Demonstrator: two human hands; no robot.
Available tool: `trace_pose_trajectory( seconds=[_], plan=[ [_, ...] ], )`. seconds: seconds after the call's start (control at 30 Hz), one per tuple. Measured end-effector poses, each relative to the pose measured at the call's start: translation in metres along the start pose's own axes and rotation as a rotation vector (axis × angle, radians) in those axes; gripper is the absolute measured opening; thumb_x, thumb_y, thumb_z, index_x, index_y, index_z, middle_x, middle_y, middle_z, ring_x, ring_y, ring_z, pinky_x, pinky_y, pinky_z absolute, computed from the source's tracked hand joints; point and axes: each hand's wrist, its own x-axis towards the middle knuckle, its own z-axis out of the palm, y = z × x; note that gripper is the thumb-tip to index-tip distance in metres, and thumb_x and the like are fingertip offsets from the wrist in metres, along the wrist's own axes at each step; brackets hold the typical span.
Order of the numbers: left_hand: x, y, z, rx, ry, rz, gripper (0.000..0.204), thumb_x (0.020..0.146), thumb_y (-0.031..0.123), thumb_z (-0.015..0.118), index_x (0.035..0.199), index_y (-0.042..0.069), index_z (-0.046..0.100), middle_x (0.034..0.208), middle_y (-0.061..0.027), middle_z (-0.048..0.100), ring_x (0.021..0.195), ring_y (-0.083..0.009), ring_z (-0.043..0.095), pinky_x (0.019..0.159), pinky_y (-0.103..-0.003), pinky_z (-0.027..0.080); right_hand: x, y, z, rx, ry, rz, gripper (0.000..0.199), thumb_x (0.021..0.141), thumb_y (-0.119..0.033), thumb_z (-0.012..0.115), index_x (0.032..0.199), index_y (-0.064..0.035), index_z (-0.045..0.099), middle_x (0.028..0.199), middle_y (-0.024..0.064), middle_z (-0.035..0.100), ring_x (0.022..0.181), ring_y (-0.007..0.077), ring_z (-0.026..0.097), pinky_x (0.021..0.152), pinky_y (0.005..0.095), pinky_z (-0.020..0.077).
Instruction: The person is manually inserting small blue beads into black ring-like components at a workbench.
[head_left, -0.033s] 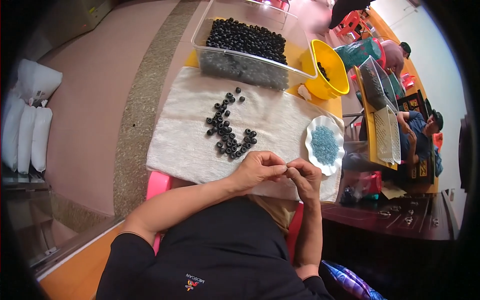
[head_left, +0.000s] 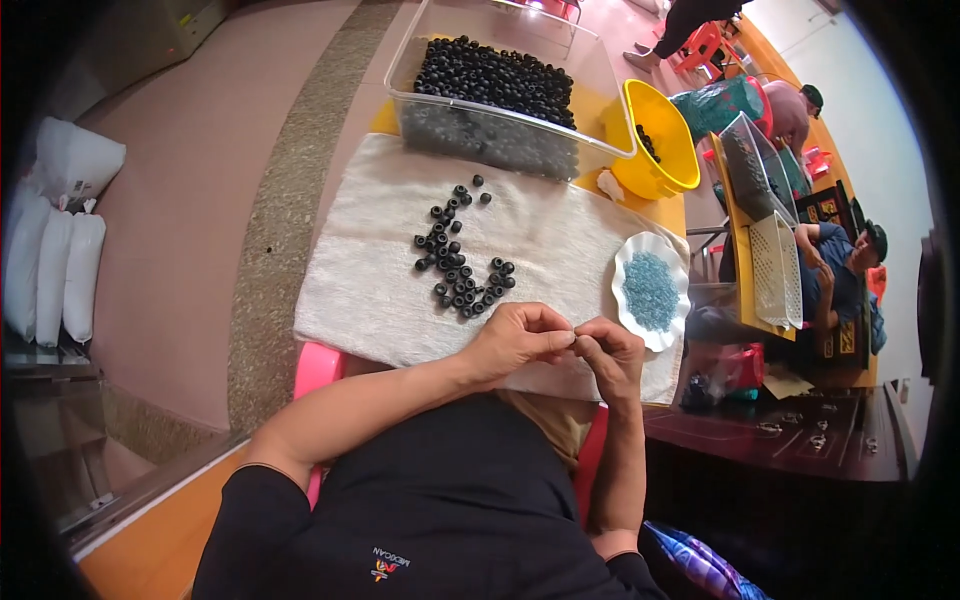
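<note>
My left hand (head_left: 515,340) and my right hand (head_left: 610,355) meet fingertip to fingertip over the near edge of a white cloth (head_left: 370,290). Together they pinch one tiny piece, which the fingers mostly hide. Just beyond my left hand, several black ring-shaped beads (head_left: 460,270) lie loose on the cloth. A white scalloped dish (head_left: 628,262) of small blue pieces (head_left: 650,290) sits to the right, close to my right hand.
A clear plastic tub (head_left: 505,135) full of black beads stands behind the cloth, with a yellow bowl (head_left: 665,150) to its right. Other people sit at tables (head_left: 745,250) further right. White sacks (head_left: 55,250) lie on the floor at left. A dark table (head_left: 800,440) is near right.
</note>
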Motion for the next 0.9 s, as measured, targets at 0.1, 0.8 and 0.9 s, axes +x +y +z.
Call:
trace_pose_trajectory(
  seconds=[0.1, 0.8, 0.9],
  plan=[
    [0.0, 0.0, 0.001, 0.008, 0.005, -0.012, 0.012, 0.089, 0.01, 0.07, 0.098, 0.002, 0.067, 0.09, -0.0036, 0.069, 0.078, -0.0085, 0.063, 0.072, -0.025, 0.053, -0.005, 0.008, 0.0, -0.061, 0.033, 0.011, 0.006, 0.091, -0.004, 0.067, 0.092, 0.0021, 0.067, 0.085, 0.0044, 0.064, 0.074, 0.0084, 0.057, 0.065, 0.0209, 0.0448],
    [0.002, -0.005, -0.001, 0.07, 0.011, 0.003, 0.016, 0.089, 0.009, 0.07, 0.101, 0.0, 0.066, 0.095, -0.006, 0.07, 0.084, -0.0096, 0.064, 0.077, -0.026, 0.053, -0.004, 0.004, 0.008, -0.054, 0.119, 0.083, 0.007, 0.091, -0.005, 0.066, 0.09, 0.0019, 0.067, 0.085, 0.0026, 0.061, 0.075, 0.0069, 0.053, 0.065, 0.0195, 0.0405],
    [0.003, -0.006, -0.001, 0.053, 0.0, 0.009, 0.015, 0.089, 0.009, 0.07, 0.1, 0.0, 0.065, 0.095, -0.0058, 0.069, 0.084, -0.0096, 0.064, 0.076, -0.026, 0.053, -0.004, 0.006, 0.004, -0.06, 0.1, 0.084, 0.006, 0.09, -0.004, 0.067, 0.09, 0.0022, 0.067, 0.085, 0.0032, 0.062, 0.075, 0.0074, 0.055, 0.065, 0.0201, 0.0425]
  ],
)
